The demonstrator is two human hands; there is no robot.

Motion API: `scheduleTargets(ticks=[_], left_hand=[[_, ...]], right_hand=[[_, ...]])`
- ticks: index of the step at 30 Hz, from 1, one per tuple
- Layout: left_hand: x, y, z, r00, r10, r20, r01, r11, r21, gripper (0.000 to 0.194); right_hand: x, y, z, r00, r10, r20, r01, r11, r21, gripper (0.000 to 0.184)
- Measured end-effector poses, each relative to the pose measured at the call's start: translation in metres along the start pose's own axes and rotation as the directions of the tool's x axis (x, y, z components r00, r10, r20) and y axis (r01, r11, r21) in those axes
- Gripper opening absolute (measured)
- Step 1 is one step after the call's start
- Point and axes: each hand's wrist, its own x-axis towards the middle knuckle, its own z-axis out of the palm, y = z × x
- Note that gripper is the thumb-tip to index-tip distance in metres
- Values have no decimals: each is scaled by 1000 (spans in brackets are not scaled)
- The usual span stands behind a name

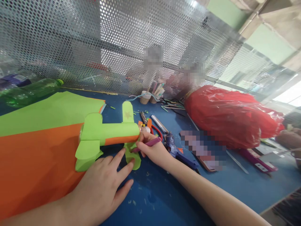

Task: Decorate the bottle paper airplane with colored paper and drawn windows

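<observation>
A paper-covered model plane (pixel 119 130), green with an orange strip, lies on its side on the blue table. Its far green wing (pixel 128 113) carries a faint star drawing. My left hand (pixel 105 177) lies spread, its fingertips on the near green wing (pixel 133 161). In my right hand (pixel 150 146) is a purple marker (pixel 150 142), pinched like a pen with its tip at that near wing. Green tail pieces (pixel 89 150) stick out at the plane's left end. My right fingers partly hide the near wing and the plane's nose.
Green and orange sheets (pixel 42 157) cover the left. Right of the plane lie red-handled pliers (pixel 156 130), a blue glue gun (pixel 178 152) and a phone (pixel 199 150). A red plastic bag (pixel 230 116) sits at the right. Near the perforated metal screen (pixel 117 47) are a green bottle (pixel 33 92) and pen cups (pixel 145 98).
</observation>
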Motion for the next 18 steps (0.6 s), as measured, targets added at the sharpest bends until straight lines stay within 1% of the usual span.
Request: scheduleTargets(ticks=[9, 18], left_hand=[[1, 0, 0, 1000, 6, -13, -7, 1000, -15, 35], [0, 1, 0, 1000, -21, 3, 21, 1000, -17, 36]], right_hand=[[-1, 1, 1, 1000, 6, 6, -6, 1000, 4, 20], [0, 1, 0, 1000, 13, 1, -13, 1000, 23, 20]])
